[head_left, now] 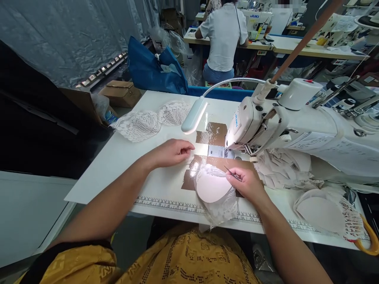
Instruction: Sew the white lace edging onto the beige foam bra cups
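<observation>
My right hand (244, 183) is closed around slim, pointed metal tweezers (228, 170), its fingers at the upper right edge of a white bra cup (213, 188). Lace trim hangs from the cup over the table's front edge. Left of the needle area, my left hand (174, 153) rests low over the table with its fingers curled together. Some white material shows under those fingertips, but what they hold is unclear. The white sewing machine (245, 122) stands just beyond my right hand, with its needle over the metal plate (216, 151).
Lace cups (139, 125) lie at the table's back left. A lamp (194, 115) hangs over the middle. Fabric pieces (287, 167) are piled under the machine arm; more cups (322, 213) and orange-handled scissors (368, 236) lie at right. Ahead, a person (225, 37) sits at another table.
</observation>
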`<state>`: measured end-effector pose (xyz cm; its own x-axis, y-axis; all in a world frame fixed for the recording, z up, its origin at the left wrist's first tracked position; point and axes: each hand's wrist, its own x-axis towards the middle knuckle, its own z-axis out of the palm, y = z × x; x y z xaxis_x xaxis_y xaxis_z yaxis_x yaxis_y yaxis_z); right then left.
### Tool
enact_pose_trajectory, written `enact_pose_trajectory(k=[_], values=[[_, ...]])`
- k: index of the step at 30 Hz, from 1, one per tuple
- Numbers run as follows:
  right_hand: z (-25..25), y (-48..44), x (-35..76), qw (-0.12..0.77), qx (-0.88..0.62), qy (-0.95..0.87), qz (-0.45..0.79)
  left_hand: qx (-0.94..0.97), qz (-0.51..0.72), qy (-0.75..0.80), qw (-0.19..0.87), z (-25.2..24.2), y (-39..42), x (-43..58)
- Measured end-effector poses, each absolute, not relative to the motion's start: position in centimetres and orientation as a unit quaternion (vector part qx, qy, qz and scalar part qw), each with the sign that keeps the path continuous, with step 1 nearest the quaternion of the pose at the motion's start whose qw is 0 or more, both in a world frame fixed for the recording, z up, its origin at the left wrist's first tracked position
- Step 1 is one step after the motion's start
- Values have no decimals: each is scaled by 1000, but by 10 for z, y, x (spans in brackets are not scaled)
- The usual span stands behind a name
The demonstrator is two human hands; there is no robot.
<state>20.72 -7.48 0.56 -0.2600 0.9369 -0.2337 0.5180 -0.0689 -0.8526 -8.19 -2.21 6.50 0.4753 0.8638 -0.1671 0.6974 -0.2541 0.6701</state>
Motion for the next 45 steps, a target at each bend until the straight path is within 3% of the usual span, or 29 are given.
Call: enact_pose_trajectory(k=[3, 8, 13, 18, 23, 45], values=[[8, -76, 208, 223, -575, -637, 463, 748, 147, 551, 341, 69, -36, -95], [15, -78, 208, 251, -548, -659, 451, 616, 122, 502, 594, 45, -61, -84], [13, -80, 208, 245, -514, -637, 519, 502, 192, 447, 715, 22, -60, -48], [8, -81, 208, 228, -486, -636, 554, 529, 204, 422, 707, 21, -49, -34], [6, -75, 206, 297, -481, -579, 587, 554, 236, 410, 685, 17, -47, -27], [12, -68, 191, 280, -467, -673, 501, 580, 221, 393, 678, 7, -48, -19]])
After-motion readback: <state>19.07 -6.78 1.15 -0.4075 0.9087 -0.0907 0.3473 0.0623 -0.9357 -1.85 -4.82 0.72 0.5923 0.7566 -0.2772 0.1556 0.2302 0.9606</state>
